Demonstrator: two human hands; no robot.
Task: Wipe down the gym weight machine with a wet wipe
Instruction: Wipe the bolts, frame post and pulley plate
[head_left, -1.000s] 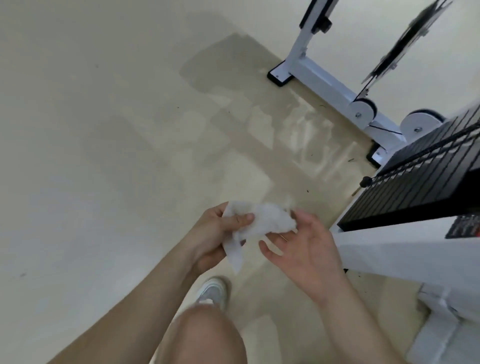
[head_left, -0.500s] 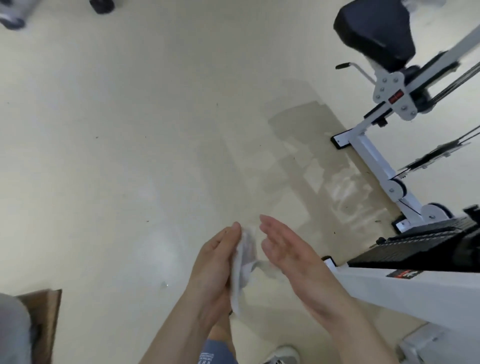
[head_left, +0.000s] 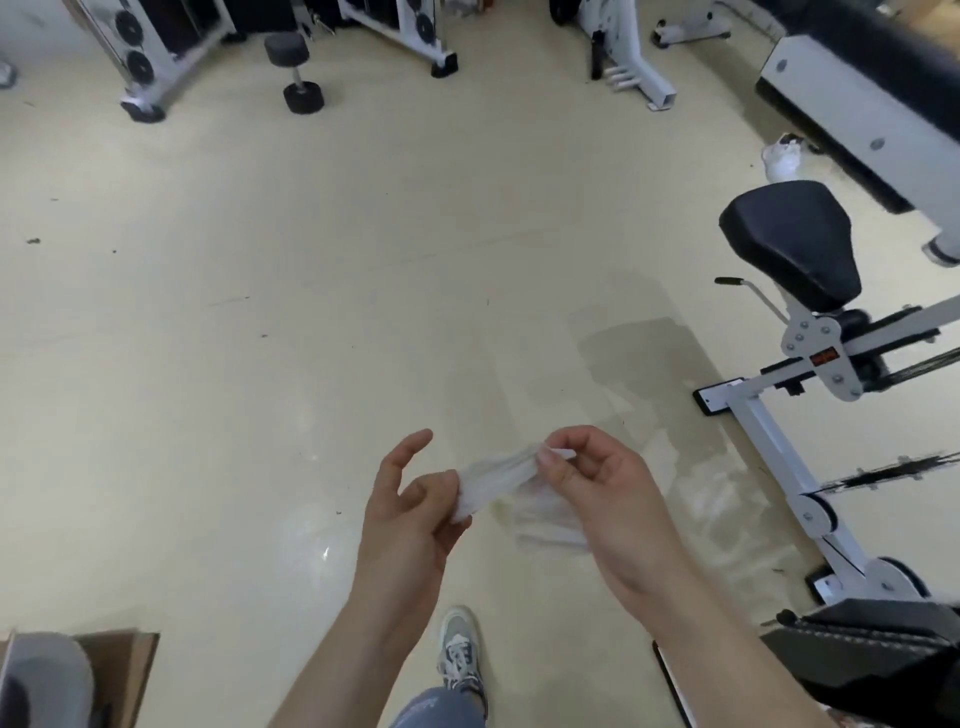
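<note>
Shoe: one shoe stands on the floor directly below the hands.
Left grip: the left grip pinches the near end of the wipe between thumb and curled fingers, with the forefinger raised clear.
Right grip: the right grip pinches the other end between thumb and forefinger, the remaining fingers curled in.
Wipe: the wipe is held in the air between the two hands, pulled into a narrow band. A loose part hanging below is too blurred to describe.
Change: a second ago the wipe was a bunched wad. Half a second ago it was pressed between two flat palms. It is now drawn out lengthwise, and the view has lifted from the weight stack to the room.
Meaning: judged as preparation only. The wipe touches no part of the machine, so wiping has not begun.
Weight stack: the black weight stack sits at the near right edge of the floor, just beside the right forearm.
Frame: the white frame runs away along the right side, with the black seat above it.
Room: bare floor lies ahead and to the left, with a wet patch beside the frame and a cardboard box at the near left corner.
Far edge: a dumbbell and other machines line it, well apart from the hands.
</note>
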